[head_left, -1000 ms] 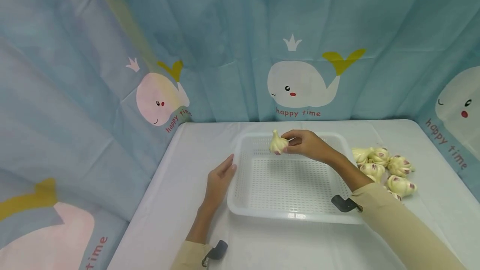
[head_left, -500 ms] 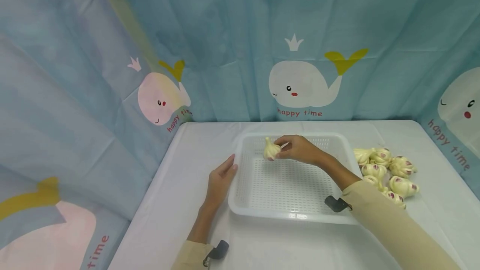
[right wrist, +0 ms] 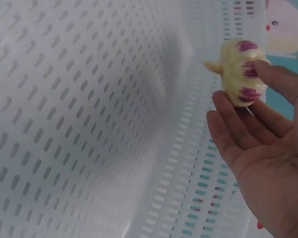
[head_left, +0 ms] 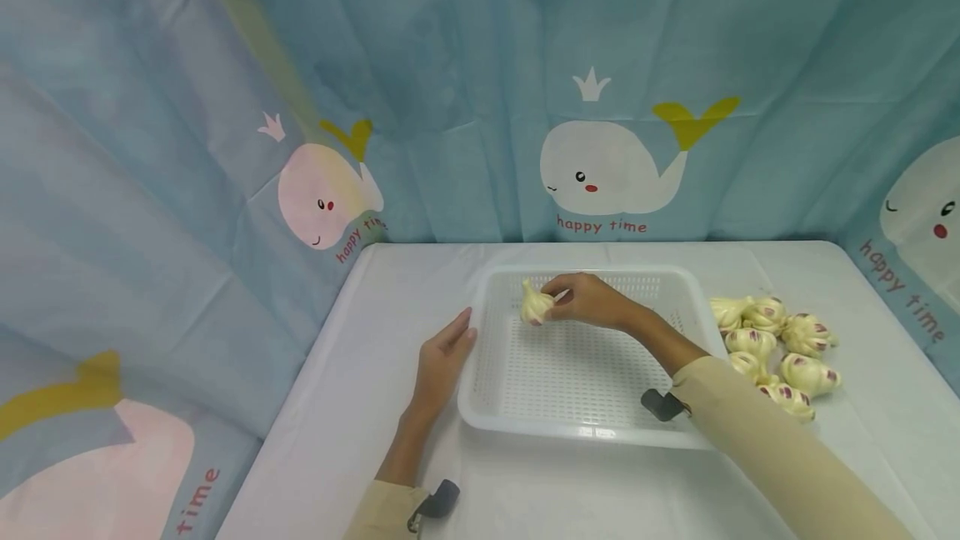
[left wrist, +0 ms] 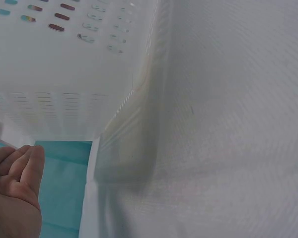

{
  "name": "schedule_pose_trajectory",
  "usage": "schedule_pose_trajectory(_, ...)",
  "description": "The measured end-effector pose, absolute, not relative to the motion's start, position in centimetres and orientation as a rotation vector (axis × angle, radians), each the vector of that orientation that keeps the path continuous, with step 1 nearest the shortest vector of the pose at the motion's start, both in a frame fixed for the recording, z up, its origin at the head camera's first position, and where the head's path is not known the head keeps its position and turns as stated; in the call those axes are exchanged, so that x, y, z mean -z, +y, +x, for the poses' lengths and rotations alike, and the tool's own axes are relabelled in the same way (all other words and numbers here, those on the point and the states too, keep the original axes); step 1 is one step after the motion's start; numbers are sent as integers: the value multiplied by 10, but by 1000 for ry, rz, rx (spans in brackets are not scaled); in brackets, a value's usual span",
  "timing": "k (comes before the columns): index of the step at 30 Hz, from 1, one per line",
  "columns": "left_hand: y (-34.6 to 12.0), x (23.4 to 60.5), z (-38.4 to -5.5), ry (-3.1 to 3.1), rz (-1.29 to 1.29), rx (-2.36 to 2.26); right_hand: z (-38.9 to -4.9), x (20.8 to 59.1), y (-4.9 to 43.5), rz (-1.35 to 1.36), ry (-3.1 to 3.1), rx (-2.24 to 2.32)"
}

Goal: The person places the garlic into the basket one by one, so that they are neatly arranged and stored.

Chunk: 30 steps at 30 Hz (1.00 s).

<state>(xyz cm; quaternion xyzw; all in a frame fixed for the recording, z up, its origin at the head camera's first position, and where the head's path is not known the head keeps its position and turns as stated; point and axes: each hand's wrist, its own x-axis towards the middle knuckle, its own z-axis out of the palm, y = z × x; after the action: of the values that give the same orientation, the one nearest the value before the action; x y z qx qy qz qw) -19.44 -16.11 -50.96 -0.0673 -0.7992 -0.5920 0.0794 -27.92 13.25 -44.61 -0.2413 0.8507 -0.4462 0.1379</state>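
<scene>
One garlic bulb [head_left: 535, 305], pinched in your right hand [head_left: 588, 300], is at the far-left part of the basket [head_left: 525, 426], just right of and below head-view centre; floor contact unclear. Your left hand [head_left: 441, 363] is at the left rim, fingers nearly straight. Other garlic bulbs [head_left: 750, 343] sit on the table [head_left: 600, 490], frame right.

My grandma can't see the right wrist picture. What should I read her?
A right hand pinches a pale garlic bulb with purple patches, its stem pointing left. A white slotted basket fills most of the view, and behind is blue cloth with part of a pinkish whale.
</scene>
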Motion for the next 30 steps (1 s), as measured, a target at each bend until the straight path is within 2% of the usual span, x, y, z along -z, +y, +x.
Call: schedule_pose_trajectory(30,-161,511,-195,-2387,-198,1769,-293,461,112,-709,2481,1122)
